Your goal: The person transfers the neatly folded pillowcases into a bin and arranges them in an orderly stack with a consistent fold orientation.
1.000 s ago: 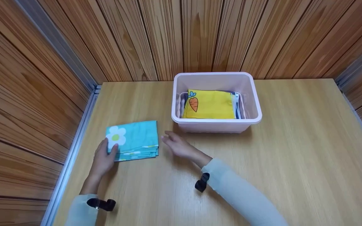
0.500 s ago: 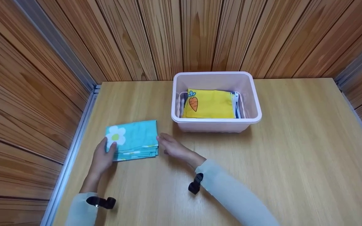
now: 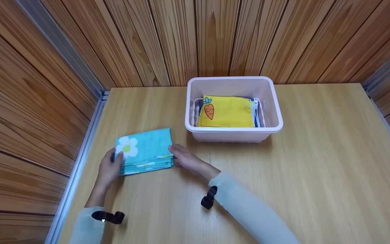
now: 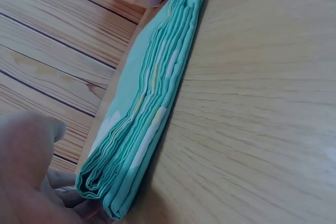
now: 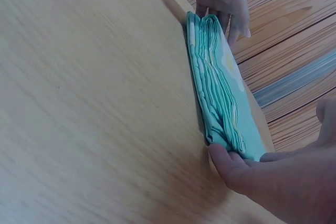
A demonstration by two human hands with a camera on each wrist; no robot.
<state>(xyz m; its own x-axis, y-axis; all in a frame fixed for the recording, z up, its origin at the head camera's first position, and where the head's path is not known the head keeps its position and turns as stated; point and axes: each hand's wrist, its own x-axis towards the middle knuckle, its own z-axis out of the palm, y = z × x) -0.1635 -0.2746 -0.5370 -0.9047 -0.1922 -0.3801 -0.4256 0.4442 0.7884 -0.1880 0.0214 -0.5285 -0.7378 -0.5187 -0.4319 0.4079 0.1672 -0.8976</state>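
A folded turquoise cloth with a white flower print lies at the left of the table, its layered folds facing the person. My left hand holds its left end, thumb over the top and fingers at the side and underneath. At the opposite end, my right hand grips the right edge. In the left wrist view the stacked layers of the cloth run between both hands. The right wrist view has right-hand fingers tucked against the bottom corner of the cloth.
A pale pink plastic bin stands at the back, right of the cloth. Inside it lies a folded yellow cloth with a carrot print, among other folded fabric. Wood-panelled walls border the wooden table at the back and sides.
My right hand has moved left from beside the cloth onto its right edge. The cloth has shifted slightly to the right and turned a little, with my left hand still at its left end.
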